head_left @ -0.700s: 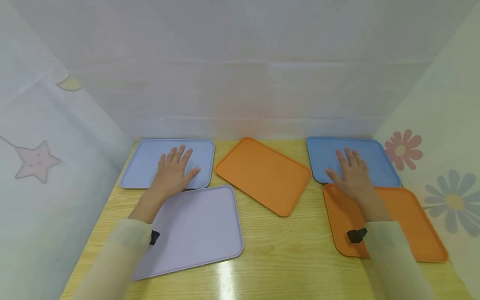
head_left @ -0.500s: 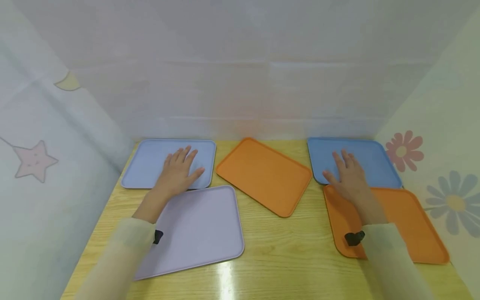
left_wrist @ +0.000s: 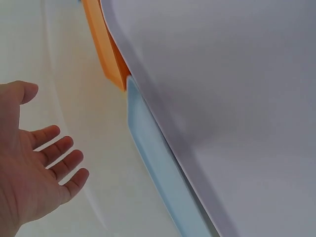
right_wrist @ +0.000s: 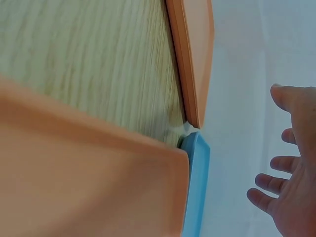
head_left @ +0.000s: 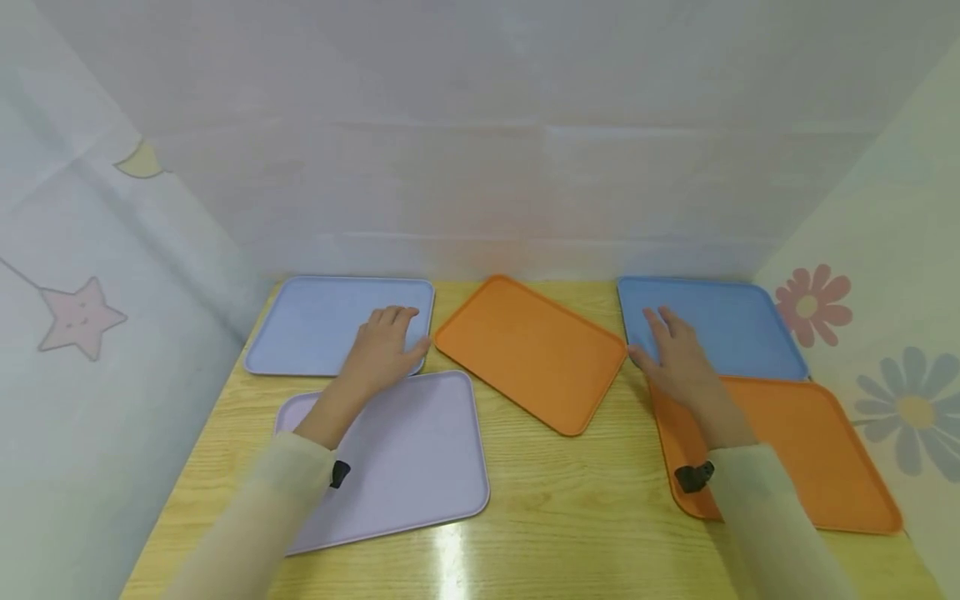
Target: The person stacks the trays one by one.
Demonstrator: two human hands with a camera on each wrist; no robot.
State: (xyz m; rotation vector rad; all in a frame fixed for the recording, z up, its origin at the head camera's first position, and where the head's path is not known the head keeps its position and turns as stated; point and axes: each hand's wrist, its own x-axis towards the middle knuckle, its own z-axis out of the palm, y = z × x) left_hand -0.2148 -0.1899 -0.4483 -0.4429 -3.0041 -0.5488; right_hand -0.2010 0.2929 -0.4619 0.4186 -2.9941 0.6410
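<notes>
Five shallow, smooth, plastic-looking rectangular trays lie on the pale wood-grain counter (head_left: 562, 517). Far row: pale blue tray (head_left: 300, 325) at left, orange tray (head_left: 528, 358) in the centre, deeper blue tray (head_left: 738, 333) at right. Near row: lilac tray (head_left: 427, 458) at left, second orange tray (head_left: 810, 458) at right.

Left hand (head_left: 381, 354): appears over the near right corner of the pale blue tray. Fingers slightly bent, released, grasping nothing. Right hand (head_left: 678, 367): over the near left corner of the deeper blue tray, fingers spread and relaxed, likewise unloaded.

Placement: all trays sit flat, base down, so presumably stable. The centre orange tray is turned askew, a corner towards each blue tray; judged loosely laid rather than aligned. The hands flank it, thumbs inward; taken as a free posture, since neither bears any load.

Views compared: the head view gives the whole layout but hides the palms. Both wrist views show the palms bare against the white sheet backdrop (head_left: 480, 167), apart from the trays. The right wrist view also shows the raised tray rims in profile. Whether the lilac rim overlaps the pale blue one or merely abuts it: cannot tell.
</notes>
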